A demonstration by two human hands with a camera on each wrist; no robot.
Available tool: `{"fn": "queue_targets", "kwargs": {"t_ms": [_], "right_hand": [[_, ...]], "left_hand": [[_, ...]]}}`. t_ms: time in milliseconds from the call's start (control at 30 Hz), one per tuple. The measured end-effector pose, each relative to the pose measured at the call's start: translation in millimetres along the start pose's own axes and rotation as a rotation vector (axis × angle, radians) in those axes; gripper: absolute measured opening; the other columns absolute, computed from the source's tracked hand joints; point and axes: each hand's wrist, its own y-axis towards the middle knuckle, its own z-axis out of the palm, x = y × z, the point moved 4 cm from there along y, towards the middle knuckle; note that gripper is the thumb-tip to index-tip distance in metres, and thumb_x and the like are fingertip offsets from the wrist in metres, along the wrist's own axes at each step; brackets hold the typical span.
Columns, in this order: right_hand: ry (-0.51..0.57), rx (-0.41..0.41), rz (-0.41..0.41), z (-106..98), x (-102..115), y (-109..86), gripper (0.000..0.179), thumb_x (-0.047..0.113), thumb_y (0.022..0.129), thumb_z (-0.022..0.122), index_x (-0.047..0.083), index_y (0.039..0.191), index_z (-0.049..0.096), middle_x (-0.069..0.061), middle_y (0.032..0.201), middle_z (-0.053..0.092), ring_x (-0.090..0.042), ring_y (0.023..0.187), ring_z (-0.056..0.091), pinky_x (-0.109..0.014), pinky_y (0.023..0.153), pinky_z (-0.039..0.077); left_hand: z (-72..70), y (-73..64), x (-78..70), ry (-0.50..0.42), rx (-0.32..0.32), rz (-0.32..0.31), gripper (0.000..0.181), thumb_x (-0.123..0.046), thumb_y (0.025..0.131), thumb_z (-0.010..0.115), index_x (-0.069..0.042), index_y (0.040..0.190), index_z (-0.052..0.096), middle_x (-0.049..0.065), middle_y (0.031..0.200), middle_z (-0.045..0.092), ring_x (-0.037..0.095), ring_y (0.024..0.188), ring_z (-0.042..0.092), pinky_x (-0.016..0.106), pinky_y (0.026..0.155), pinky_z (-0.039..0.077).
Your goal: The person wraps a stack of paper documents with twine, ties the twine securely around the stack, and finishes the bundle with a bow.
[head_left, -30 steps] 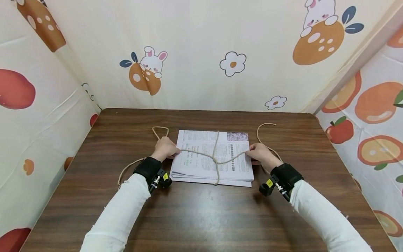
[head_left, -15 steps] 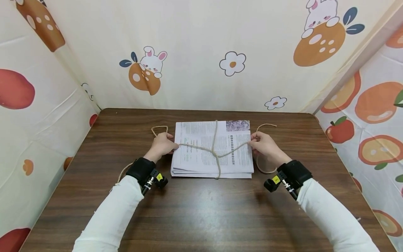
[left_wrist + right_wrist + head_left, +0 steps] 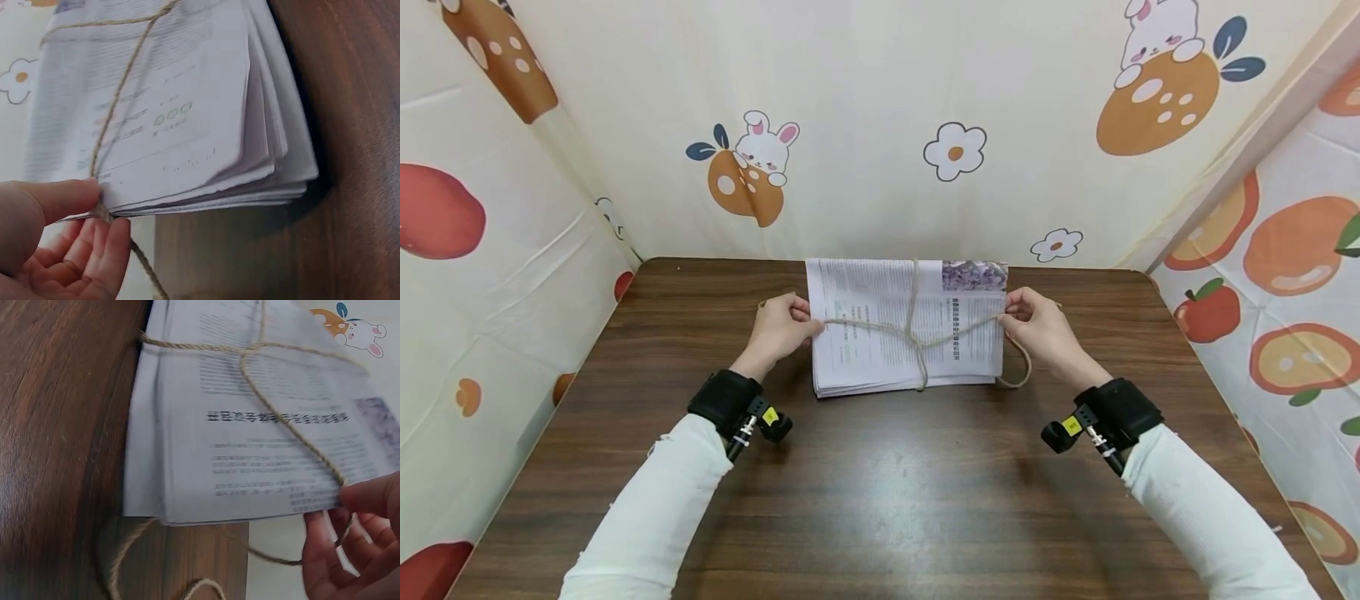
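Note:
A stack of folded newspapers (image 3: 865,362) fills the middle of the head view, its far edge raised to the table's back edge. Twine (image 3: 918,343) crosses over its top face both ways, meeting near the centre. My left hand (image 3: 777,329) pinches the left edge, thumb on the twine above and fingers below, as the left wrist view shows with the twine (image 3: 115,103) running under the thumb. At the opposite edge my right hand (image 3: 1043,327) pinches paper and twine (image 3: 300,437) in the same way. A slack twine loop (image 3: 1027,367) hangs beside the right edge.
The brown wooden table (image 3: 880,508) stretches toward me in front of the stack. Behind it stands a cream curtain (image 3: 865,192) with rabbits and flowers. Fruit-print sheets hang at the left (image 3: 512,308) and right (image 3: 1300,367). Each wrist carries a black strap and camera.
The newspaper stack has moved away from me and its far side has risen, both hands travelling with it. The twine ends at the sides have shifted, mostly going behind the hands.

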Motion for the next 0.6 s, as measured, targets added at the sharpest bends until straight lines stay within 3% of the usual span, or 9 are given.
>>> {"fn": "queue_targets", "kwargs": {"t_ms": [167, 267, 333, 500, 600], "right_hand": [[-0.112, -0.055, -0.152, -7.1, 3.8, -1.7, 0.019, 0.008, 0.088, 0.057, 0.003, 0.106, 0.051, -0.014, 0.102, 0.061, -0.024, 0.089, 0.061, -0.033, 0.07, 0.048], [-0.171, -0.085, -0.254, -8.0, 3.2, -4.7, 0.019, 0.003, 0.085, 0.059, 0.006, 0.103, 0.053, -0.013, 0.1, 0.062, -0.027, 0.086, 0.062, -0.038, 0.069, 0.048], [-0.212, -0.105, -0.344, -6.7, 1.4, -7.1, 0.023, -0.003, 0.081, 0.061, 0.009, 0.099, 0.055, -0.009, 0.098, 0.064, -0.022, 0.084, 0.062, -0.033, 0.067, 0.048], [-0.323, -0.134, -0.636, 5.4, -9.9, -21.3, 0.029, -0.013, 0.071, 0.065, 0.009, 0.086, 0.055, -0.001, 0.092, 0.064, -0.015, 0.082, 0.06, -0.028, 0.069, 0.048], [-0.387, -0.121, -0.783, 18.2, -22.2, -33.9, 0.028, -0.014, 0.069, 0.061, 0.009, 0.084, 0.056, 0.0, 0.086, 0.059, -0.013, 0.078, 0.058, -0.029, 0.066, 0.048]], "left_hand": [[-12.4, -3.6, -13.1, 0.074, -0.166, 0.185, 0.023, -0.013, 0.08, 0.069, -0.001, 0.096, 0.058, 0.012, 0.084, 0.06, 0.022, 0.074, 0.061, 0.026, 0.061, 0.047], [-16.6, -7.4, -16.9, 0.108, -0.26, 0.339, 0.021, -0.01, 0.078, 0.072, -0.003, 0.092, 0.058, 0.01, 0.081, 0.061, 0.02, 0.072, 0.059, 0.029, 0.061, 0.044], [-16.7, -10.8, -17.0, 0.147, -0.309, 0.463, 0.021, -0.005, 0.075, 0.073, -0.004, 0.089, 0.057, 0.01, 0.079, 0.06, 0.02, 0.071, 0.058, 0.032, 0.063, 0.045], [-3.0, -27.9, -6.4, 0.354, -0.323, 0.8, 0.028, 0.014, 0.066, 0.064, -0.005, 0.082, 0.052, 0.008, 0.082, 0.057, 0.023, 0.076, 0.056, 0.037, 0.069, 0.045], [11.6, -42.1, 6.2, 0.496, -0.269, 0.923, 0.026, 0.013, 0.067, 0.059, -0.007, 0.079, 0.05, 0.004, 0.079, 0.053, 0.021, 0.072, 0.052, 0.035, 0.062, 0.044]]}}
